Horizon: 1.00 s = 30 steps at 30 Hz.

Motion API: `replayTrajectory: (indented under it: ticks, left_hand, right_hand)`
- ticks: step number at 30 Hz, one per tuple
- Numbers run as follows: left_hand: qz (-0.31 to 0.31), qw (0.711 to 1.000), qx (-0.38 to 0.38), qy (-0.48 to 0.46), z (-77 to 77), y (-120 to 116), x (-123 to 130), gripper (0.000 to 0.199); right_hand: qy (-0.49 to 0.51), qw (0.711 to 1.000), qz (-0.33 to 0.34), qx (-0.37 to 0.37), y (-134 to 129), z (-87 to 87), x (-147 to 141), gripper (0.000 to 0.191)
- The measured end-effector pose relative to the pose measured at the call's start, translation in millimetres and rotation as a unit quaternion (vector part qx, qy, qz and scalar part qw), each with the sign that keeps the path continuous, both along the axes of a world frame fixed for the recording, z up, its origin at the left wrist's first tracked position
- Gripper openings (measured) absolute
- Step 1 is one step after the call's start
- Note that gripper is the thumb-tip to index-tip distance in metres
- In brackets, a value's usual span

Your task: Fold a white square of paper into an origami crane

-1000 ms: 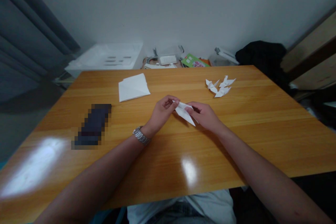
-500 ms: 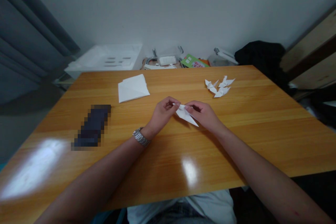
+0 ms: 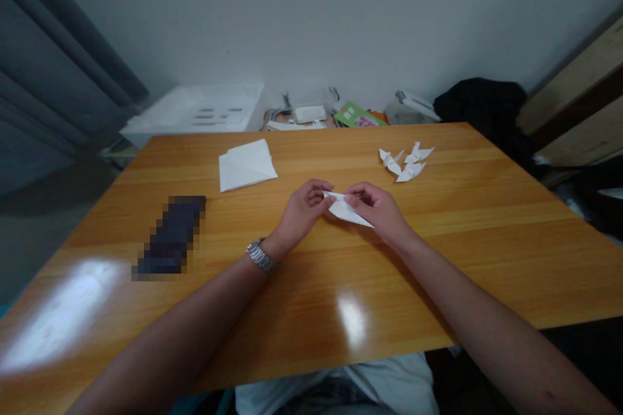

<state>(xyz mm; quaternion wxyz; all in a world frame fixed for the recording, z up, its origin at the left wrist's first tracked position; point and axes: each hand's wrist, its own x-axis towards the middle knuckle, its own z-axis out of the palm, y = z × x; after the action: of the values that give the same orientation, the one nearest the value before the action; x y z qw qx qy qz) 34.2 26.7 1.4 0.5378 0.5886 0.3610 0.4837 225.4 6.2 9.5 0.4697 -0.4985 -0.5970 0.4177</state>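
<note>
Between my two hands is a folded white sheet of paper (image 3: 348,210), narrow and pointed toward the lower right, held just above the wooden table (image 3: 302,311). My left hand (image 3: 306,202), with a metal watch (image 3: 261,255) on its wrist, pinches the paper's upper left end between thumb and fingers. My right hand (image 3: 377,209) grips the paper from the right, thumb on top. Its fingers behind the paper are partly hidden. Beyond my right hand lie three folded paper cranes (image 3: 410,172), close together.
A stack of white paper (image 3: 248,166) lies at the back left. A blurred-out dark object (image 3: 172,233) rests on the left. Behind the table's far edge are a white foam tray (image 3: 195,107), a green booklet (image 3: 357,115), a clear box (image 3: 413,107) and a black cloth-like bundle (image 3: 481,104).
The folded paper has turned a little, so its pointed end has swung up and right toward my right palm. Both hands stay in nearly the same place.
</note>
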Motion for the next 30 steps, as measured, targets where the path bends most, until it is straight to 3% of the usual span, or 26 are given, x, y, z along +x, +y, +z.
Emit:
replayTrajectory:
  ticks: [8, 15, 30]
  left_hand:
    - [-0.001, 1.000, -0.007, -0.016, -1.1, 0.7, 0.1, 0.030]
    - [-0.006, 1.000, 0.015, 0.004, 0.5, -1.7, 0.5, 0.022]
    - [0.017, 0.999, 0.035, 0.031, 4.7, 0.1, -3.8, 0.023]
  right_hand:
    - [0.022, 1.000, -0.007, -0.007, -1.1, 1.6, -1.6, 0.030]
    - [-0.014, 1.000, -0.010, 0.015, 2.5, -4.0, 1.7, 0.026]
    - [-0.051, 0.997, 0.006, 0.058, 1.1, 0.2, 1.3, 0.024]
